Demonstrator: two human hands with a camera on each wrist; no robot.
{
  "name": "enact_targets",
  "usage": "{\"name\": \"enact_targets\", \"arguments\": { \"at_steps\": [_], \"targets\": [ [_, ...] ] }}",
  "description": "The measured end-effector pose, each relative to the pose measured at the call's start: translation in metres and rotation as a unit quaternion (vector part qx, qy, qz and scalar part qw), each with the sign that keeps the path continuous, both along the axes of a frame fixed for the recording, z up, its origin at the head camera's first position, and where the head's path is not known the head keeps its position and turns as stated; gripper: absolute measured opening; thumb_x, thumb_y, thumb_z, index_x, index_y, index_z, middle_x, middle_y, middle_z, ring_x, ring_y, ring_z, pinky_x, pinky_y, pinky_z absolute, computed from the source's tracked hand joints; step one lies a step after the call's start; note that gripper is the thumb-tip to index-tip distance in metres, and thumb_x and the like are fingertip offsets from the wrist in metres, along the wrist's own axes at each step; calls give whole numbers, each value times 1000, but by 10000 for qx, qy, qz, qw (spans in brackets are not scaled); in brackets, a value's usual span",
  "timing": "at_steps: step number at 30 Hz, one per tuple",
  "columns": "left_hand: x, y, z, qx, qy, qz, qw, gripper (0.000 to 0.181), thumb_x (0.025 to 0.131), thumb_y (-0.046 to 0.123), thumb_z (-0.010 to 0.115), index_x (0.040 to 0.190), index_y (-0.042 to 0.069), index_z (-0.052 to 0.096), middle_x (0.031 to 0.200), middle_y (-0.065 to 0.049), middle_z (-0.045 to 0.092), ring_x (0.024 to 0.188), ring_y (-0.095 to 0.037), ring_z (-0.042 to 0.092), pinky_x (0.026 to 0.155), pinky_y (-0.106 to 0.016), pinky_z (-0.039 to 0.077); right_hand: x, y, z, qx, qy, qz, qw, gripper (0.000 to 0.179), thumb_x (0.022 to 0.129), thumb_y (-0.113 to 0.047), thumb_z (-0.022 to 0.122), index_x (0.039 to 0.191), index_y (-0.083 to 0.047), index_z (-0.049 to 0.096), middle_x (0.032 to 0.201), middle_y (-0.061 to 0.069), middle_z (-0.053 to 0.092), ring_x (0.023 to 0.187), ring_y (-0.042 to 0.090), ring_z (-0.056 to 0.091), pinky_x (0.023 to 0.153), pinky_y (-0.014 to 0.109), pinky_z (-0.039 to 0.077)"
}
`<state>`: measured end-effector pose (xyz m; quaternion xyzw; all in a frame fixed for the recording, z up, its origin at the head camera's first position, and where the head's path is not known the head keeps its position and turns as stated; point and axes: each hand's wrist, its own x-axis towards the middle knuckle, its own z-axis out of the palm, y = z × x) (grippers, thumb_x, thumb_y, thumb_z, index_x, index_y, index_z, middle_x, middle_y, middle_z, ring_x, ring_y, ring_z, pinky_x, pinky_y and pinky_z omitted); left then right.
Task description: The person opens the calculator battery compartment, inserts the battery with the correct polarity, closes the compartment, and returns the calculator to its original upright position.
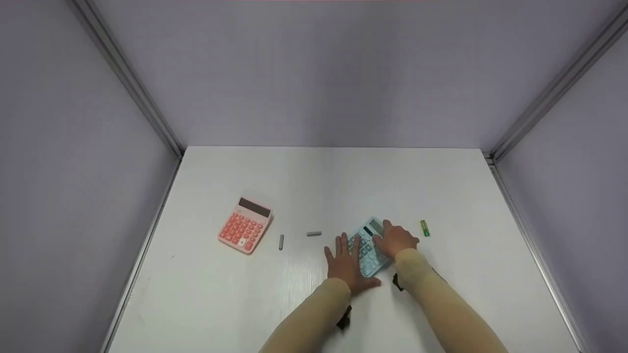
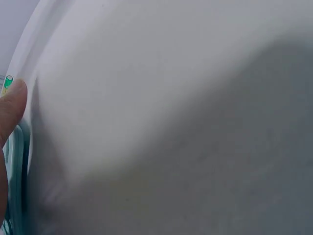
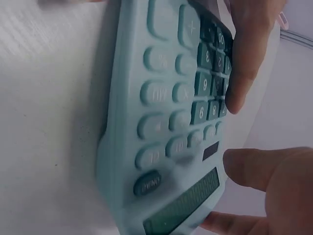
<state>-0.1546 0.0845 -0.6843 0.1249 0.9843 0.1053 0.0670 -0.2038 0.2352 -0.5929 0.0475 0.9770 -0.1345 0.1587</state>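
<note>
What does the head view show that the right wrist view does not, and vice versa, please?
Only the head view: two gray sticks, the green battery and the sleeves.
Only the right wrist view: legible key labels, such as 9 and +.
Both: the blue calculator, the left hand, the right hand and the table. A pink sliver in the right wrist view is too small to match to the pink calculator.

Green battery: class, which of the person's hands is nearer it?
Right. The right hand is just left of the battery, on the blue calculator; the left hand is farther left, at that calculator's left side.
</note>
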Motion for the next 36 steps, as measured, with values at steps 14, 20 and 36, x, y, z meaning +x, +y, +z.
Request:
{"name": "enact_targets", "arguments": {
  "at_steps": [14, 20, 36],
  "targets": [
    [2, -11, 14, 208, -237, -185, 9993, 128, 61, 84, 63, 156, 21, 5, 160, -12, 14, 147, -29, 9, 116, -52, 12, 0, 4, 8, -164, -115, 123, 9997, 60, 96, -39, 53, 144, -6, 42, 138, 24, 50, 123, 46, 48, 91, 73, 35],
    [3, -13, 16, 61, -168, -261, 9995, 129, 59, 84, 64, 156, 21, 6, 158, -10, 20, 146, -27, 14, 116, -53, 13, -5, 8, 9, -468, -137, 271, 9984, 64, 96, -43, 52, 148, -9, 37, 141, 23, 46, 128, 45, 43, 95, 68, 35],
    [7, -16, 18, 105, 824, -610, 9947, 129, 57, 81, 68, 155, 20, 12, 155, -9, 26, 144, -25, 20, 115, -54, 16, -5, 18, 2, -1365, -671, -128, 9883, 91, 90, -76, 18, 153, -11, 25, 151, 21, 32, 138, 44, 28, 112, 58, 22]
  ]
}}
